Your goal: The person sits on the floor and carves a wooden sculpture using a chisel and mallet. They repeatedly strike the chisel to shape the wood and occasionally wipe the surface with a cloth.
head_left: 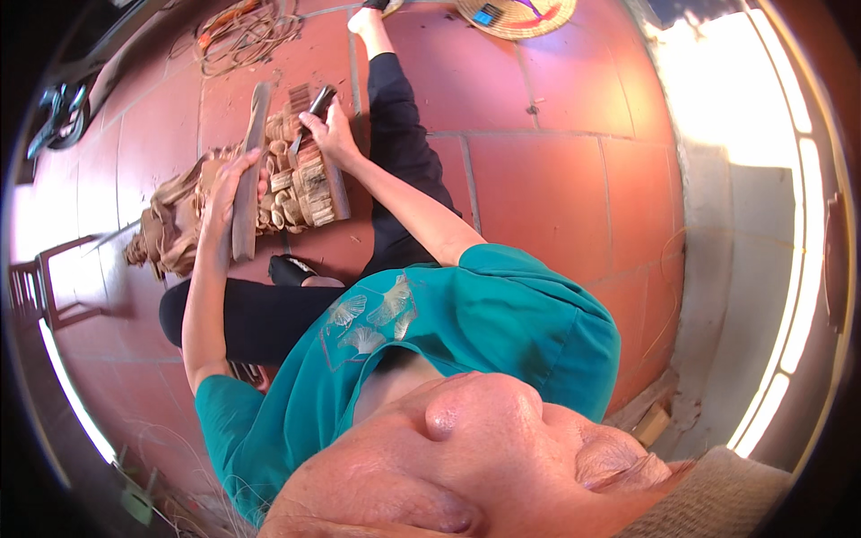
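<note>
A carved brown wooden statue [175, 218] lies on its side on the floor in front of me, its stepped base [314, 193] toward the right. Across it rests a long flat wooden bar [245, 215]. My left hand [231, 186] is closed round the middle of this bar, with its fingertips showing at the right edge. In my right hand [334, 139] is a black-handled tool [321, 100], its narrow blade angled down toward the carving near the base. Fingers are closed about the handle; the exact kind of tool is too small to tell.
My outstretched leg [399, 125] lies just right of the statue, my bent leg [251, 318] nearer. Coiled cable [247, 45] with an orange tool lies at the far left. A round woven straw item [520, 16] lies at the far edge, and a wooden chair [56, 282] stands left.
</note>
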`<state>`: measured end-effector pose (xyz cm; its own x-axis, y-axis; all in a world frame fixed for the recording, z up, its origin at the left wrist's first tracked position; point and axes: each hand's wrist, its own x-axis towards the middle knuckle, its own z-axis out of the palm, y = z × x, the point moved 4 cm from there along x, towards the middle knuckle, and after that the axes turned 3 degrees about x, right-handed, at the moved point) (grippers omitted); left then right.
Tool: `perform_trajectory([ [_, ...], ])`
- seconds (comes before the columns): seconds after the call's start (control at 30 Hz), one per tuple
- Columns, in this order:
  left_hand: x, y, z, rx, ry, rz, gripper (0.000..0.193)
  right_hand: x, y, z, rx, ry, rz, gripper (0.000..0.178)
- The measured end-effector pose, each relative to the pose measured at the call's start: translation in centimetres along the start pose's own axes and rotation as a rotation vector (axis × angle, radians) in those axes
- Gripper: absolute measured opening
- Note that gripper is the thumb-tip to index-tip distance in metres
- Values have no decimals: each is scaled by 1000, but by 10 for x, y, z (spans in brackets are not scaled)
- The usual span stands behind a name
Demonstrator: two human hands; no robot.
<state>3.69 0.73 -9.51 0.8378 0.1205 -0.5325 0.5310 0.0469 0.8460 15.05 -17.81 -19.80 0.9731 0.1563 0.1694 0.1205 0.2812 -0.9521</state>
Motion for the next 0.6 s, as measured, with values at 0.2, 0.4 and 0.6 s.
perform_trajectory([
  [0.2,-6,-26,22,62,20,-4,30,-14,-22,7,-148,40,-46,50],
  [0.4,2,-46,32,146,6,32,43,-19,-31,4,-206,73,-133,42],
  [0.6,8,-57,24,242,-22,-6,50,-16,-12,8,-92,74,-92,41],
])
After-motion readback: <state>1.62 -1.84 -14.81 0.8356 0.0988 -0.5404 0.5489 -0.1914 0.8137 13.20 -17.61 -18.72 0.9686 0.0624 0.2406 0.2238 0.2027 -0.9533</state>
